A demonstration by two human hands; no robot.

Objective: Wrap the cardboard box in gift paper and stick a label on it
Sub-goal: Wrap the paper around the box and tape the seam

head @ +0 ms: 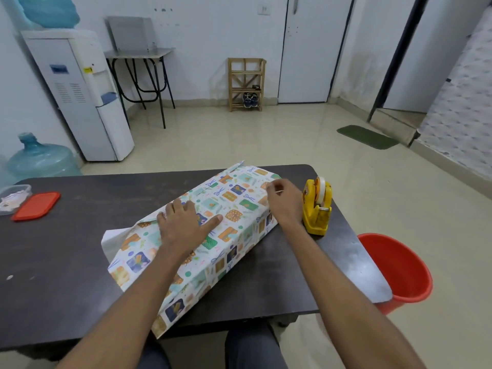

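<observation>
The box lies diagonally on the dark table (66, 249), covered in patterned gift paper (234, 206); the cardboard itself is hidden. Loose paper ends stick out at the near end, which overhangs the table's front edge, and at the far end. My left hand (186, 222) rests flat on top of the wrapped box, fingers spread, pressing the paper down. My right hand (285, 201) hovers over the box's right side with its fingertips pinched together, possibly on a small piece of clear tape. A yellow tape dispenser (318, 206) stands just right of that hand.
A red lid (37, 206) and a clear plastic container (13, 198) sit at the table's left edge. A red bucket (399, 270) stands on the floor by the table's right corner. A water dispenser, a jug and a wooden rack stand farther off.
</observation>
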